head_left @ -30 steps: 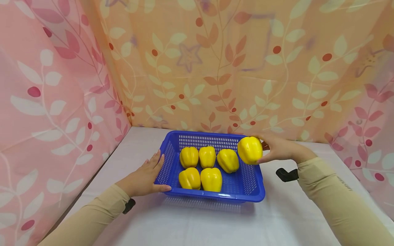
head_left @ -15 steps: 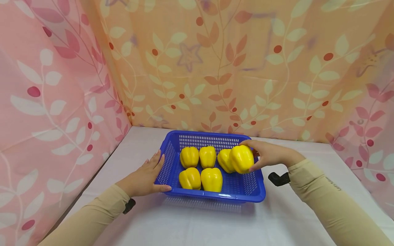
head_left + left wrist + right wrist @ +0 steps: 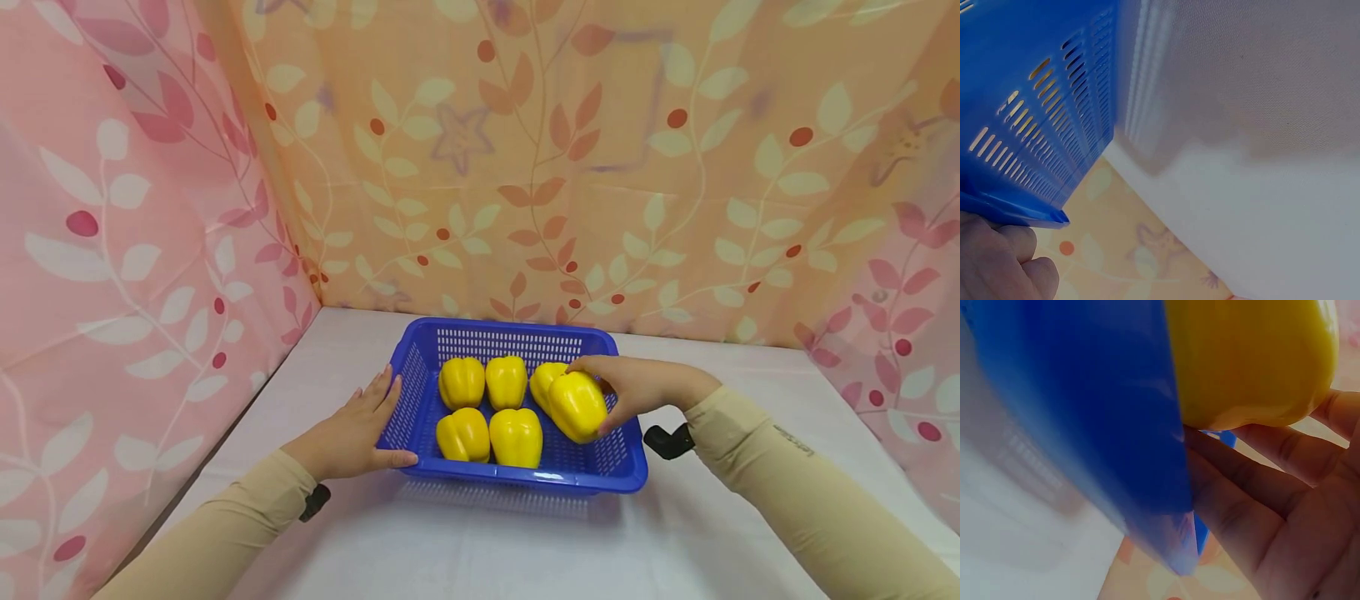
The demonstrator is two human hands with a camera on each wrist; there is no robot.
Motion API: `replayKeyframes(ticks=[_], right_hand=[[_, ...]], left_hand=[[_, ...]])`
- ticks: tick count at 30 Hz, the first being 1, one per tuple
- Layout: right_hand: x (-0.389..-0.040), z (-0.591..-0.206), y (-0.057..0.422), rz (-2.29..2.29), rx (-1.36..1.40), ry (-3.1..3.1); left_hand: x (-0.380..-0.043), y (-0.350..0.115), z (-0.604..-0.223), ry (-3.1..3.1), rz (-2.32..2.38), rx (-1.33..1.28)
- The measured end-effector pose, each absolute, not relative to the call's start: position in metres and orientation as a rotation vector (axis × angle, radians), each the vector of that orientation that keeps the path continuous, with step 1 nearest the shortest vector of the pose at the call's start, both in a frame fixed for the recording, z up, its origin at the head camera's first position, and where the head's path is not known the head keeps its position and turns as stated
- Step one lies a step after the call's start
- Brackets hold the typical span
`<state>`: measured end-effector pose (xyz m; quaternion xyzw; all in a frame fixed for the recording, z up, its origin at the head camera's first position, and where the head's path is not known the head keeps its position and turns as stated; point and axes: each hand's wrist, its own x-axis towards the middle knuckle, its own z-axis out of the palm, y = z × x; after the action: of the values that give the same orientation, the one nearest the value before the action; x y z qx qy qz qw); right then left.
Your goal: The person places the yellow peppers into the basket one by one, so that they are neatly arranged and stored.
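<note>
My right hand (image 3: 637, 385) grips a yellow bell pepper (image 3: 577, 407) over the right part of a blue slotted basket (image 3: 525, 475). In the right wrist view the fingers curl round the lower side of the pepper (image 3: 1254, 362), close by the basket's rim (image 3: 1179, 487). Behind it, another yellow pepper (image 3: 543, 383) is partly covered. Several more peppers, such as this one (image 3: 515, 438), sit in two rows toward the basket's left. My left hand (image 3: 348, 432) lies with straight fingers along the basket's left rim, thumb at the front left corner.
A white cloth (image 3: 480, 550) covers the table under the basket. Patterned curtains (image 3: 480, 167) close off the back and both sides. Dark wrist mounts (image 3: 670, 442) stick out below each sleeve.
My right hand has brought the pepper left and down from above the basket's right rim into the basket, in front of the back right pepper. The left hand has stayed still.
</note>
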<state>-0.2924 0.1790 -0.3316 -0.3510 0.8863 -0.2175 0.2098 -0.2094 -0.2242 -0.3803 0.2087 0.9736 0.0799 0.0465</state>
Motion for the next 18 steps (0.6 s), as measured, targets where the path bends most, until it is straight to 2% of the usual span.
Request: replayKeyframes(ticks=[18], right_hand=[[-0.285, -0.328, 0.161, -0.416, -0.927, 2.442]], left_hand=[[-0.21, -0.224, -0.381, 2.972, 0.247, 0.617]])
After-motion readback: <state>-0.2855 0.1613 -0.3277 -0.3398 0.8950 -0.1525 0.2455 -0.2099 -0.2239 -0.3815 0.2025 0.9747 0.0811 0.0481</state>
